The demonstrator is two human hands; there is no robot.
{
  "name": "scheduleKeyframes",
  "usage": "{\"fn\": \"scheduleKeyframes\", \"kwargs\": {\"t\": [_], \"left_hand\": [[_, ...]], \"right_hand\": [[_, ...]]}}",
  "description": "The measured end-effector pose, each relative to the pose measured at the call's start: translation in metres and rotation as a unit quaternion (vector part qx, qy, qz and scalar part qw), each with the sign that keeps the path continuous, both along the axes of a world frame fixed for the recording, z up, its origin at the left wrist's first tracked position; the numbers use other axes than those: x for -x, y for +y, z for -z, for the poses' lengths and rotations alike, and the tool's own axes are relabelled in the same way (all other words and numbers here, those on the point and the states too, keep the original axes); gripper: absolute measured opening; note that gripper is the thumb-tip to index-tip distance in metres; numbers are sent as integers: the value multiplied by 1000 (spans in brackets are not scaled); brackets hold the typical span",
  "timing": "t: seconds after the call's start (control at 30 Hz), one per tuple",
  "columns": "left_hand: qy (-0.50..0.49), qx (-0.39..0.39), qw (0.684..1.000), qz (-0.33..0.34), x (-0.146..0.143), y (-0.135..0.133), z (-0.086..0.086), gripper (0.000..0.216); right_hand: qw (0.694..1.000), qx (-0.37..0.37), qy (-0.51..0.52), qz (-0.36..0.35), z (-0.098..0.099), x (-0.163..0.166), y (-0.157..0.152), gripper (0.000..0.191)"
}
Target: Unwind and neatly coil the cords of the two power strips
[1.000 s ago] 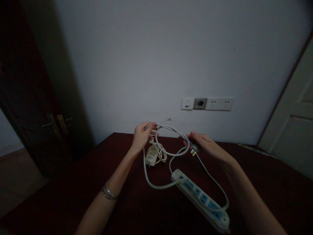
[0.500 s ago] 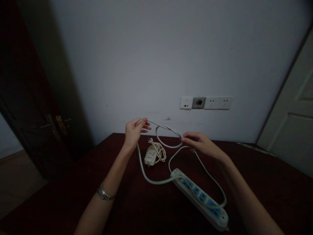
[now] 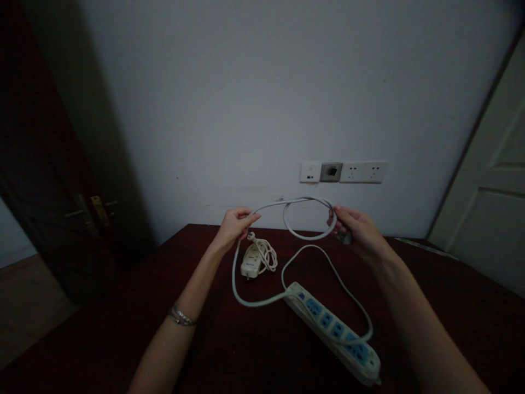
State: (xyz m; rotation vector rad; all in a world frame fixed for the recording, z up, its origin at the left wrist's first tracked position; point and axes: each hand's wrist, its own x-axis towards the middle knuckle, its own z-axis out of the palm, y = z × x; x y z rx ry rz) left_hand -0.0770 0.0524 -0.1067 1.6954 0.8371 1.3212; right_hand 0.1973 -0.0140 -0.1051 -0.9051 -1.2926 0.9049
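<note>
A long power strip (image 3: 334, 331) with blue sockets lies slanted on the dark red table. Its pale power cord (image 3: 262, 302) runs across the strip and rises in an arc to my hands. My left hand (image 3: 237, 225) pinches the cord between thumb and fingers. Held up on the right, my right hand (image 3: 356, 227) grips the coiled end, where a single loop hangs to the left of the fingers. A greyish piece, perhaps the plug, shows under that hand, partly covered. Another stretch of cord curves over the table behind the strip.
Behind my left hand, a smaller cream power strip (image 3: 251, 261) lies with its own cord bundled beside it. Wall sockets (image 3: 363, 172) sit above the table's back edge. A dark door (image 3: 53, 164) stands on the left, and a pale door (image 3: 492, 180) is at the right.
My right hand has moved right and slightly up with the loop, which now hangs rounder and wider. My left hand has shifted a little right and down along the cord.
</note>
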Motion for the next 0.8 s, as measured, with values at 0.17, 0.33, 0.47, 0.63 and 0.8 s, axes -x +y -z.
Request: {"fn": "scheduleKeyframes", "kwargs": {"t": [0.17,0.33,0.47,0.63,0.8], "left_hand": [[72,-11,995,67,0,-6,-2,30],[142,29,983,115,-5,-28,-7,37],[155,116,958,211,-12,-49,-9,38],[191,122,950,213,-19,-60,-8,36],[225,81,957,166,-21,-63,-7,37]], "right_hand": [[997,18,5,-77,-5,11,-8,41],[982,85,-128,-107,4,10,-4,44],[973,75,-157,-153,24,-9,11,44],[949,6,-288,-126,41,-18,29,43],[940,-17,-336,-52,41,-17,50,48]]}}
